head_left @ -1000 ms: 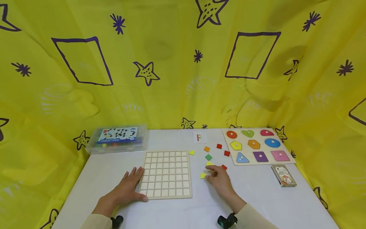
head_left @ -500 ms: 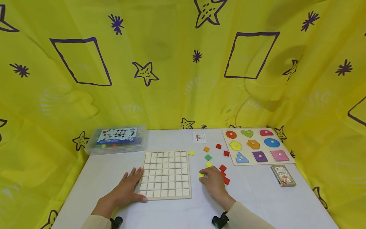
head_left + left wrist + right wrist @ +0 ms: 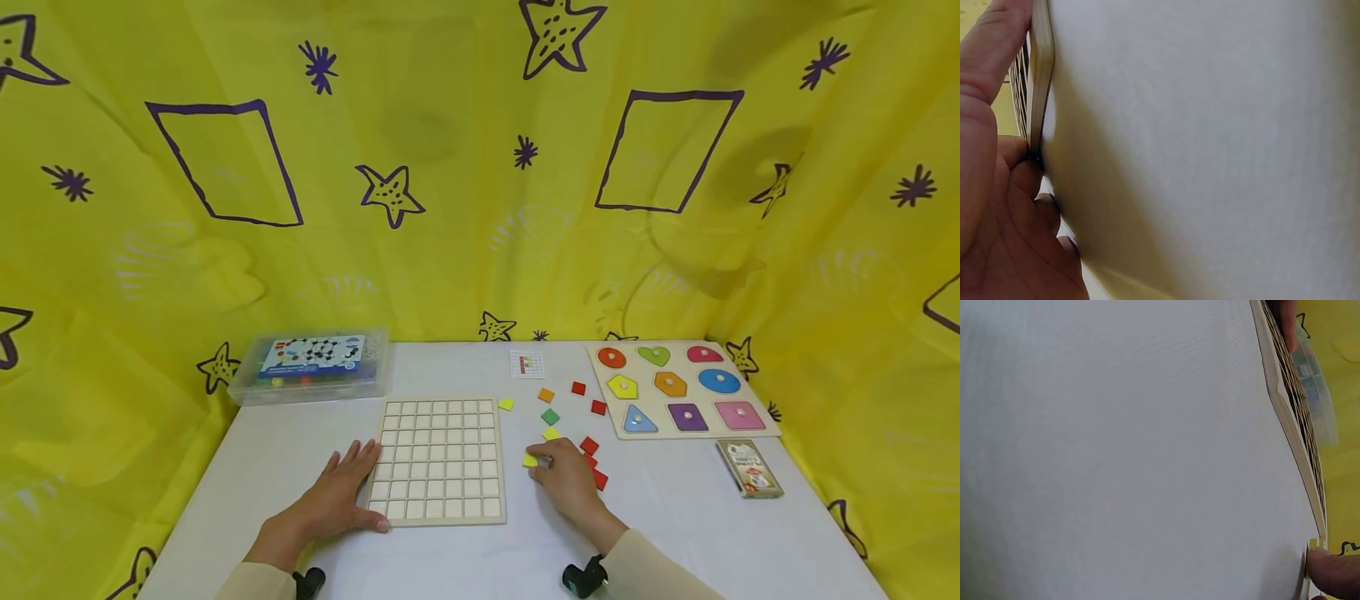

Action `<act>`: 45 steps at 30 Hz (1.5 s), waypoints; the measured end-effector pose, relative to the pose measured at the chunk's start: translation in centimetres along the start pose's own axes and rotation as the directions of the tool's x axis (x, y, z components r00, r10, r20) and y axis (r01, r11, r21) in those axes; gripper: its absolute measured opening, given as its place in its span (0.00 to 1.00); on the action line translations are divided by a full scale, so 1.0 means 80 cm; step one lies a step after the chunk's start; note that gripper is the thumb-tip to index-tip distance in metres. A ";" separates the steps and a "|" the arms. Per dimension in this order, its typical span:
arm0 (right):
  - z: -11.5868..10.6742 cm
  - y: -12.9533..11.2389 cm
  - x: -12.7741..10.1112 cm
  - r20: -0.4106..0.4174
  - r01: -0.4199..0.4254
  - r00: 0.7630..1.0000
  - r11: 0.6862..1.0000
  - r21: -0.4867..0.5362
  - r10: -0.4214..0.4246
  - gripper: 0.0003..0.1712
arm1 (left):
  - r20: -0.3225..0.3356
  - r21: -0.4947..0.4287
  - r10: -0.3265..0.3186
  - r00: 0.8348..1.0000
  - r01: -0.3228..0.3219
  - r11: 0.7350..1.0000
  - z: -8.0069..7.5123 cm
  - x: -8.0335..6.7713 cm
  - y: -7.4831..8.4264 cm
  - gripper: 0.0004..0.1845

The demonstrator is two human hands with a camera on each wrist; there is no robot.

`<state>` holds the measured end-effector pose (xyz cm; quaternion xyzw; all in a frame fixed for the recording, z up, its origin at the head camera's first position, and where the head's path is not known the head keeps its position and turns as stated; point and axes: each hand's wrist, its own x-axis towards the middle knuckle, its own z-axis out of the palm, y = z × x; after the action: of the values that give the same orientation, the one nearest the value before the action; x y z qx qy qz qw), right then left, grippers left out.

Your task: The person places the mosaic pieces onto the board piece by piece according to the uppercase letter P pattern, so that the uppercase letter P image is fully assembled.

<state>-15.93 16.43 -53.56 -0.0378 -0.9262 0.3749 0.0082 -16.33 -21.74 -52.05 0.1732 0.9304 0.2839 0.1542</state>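
A pale wooden grid board (image 3: 438, 462) lies flat on the white table, its square compartments showing no tiles. My left hand (image 3: 330, 496) rests along the board's left side, fingers spread and thumb at the near left corner; the left wrist view shows the thumb against the board edge (image 3: 1041, 69). Right of the board, my right hand (image 3: 573, 483) pinches a small yellow tile (image 3: 529, 459) between thumb and forefinger. That thumb (image 3: 1335, 572) appears low in the right wrist view beside the yellow tile (image 3: 1313, 542). Another yellow tile (image 3: 551, 434) lies just beyond the fingers.
Red tiles (image 3: 589, 446) lie beside the right hand. Farther back are a green tile (image 3: 551, 417), an orange tile (image 3: 546, 395) and a pattern card (image 3: 527, 364). A shape puzzle (image 3: 671, 392) and card box (image 3: 750, 468) stand right, a clear plastic case (image 3: 311, 367) back left.
My right hand has shifted slightly left and closed its fingertips on the yellow tile, uncovering more red tiles. The left hand stays in place on the board.
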 end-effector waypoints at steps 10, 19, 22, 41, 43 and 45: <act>0.006 0.000 0.000 -0.059 0.014 0.998 1.000 -0.018 -0.015 0.13 | -0.001 0.000 -0.001 1.000 0.001 1.000 0.001 0.000 -0.001 0.70; 0.010 -0.002 0.000 -0.051 -0.004 0.999 0.999 0.031 0.005 0.11 | -0.002 -0.004 -0.001 1.000 0.001 1.000 0.002 0.001 -0.003 0.70; 0.006 -0.001 0.002 -0.039 -0.012 0.999 0.996 0.089 0.016 0.12 | -0.001 -0.001 -0.007 1.000 0.007 1.000 0.003 0.002 -0.005 0.70; 0.021 -0.027 0.052 -0.031 -0.003 0.999 0.913 0.408 0.018 0.13 | 0.000 0.001 -0.023 1.000 0.023 1.000 0.003 0.003 -0.004 0.70; 0.027 -0.036 0.059 -0.029 0.007 1.000 0.909 0.416 0.006 0.13 | -0.002 -0.003 -0.024 1.000 0.024 1.000 0.003 0.003 -0.003 0.70; 0.033 -0.046 0.066 -0.028 0.033 0.999 0.906 0.423 -0.023 0.13 | -0.005 -0.006 -0.026 1.000 0.026 1.000 0.004 0.002 -0.001 0.70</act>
<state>-21.55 12.37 -52.96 -0.0263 -0.8233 0.5661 0.0320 -16.41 -21.59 -52.39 0.1598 0.9322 0.2849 0.1559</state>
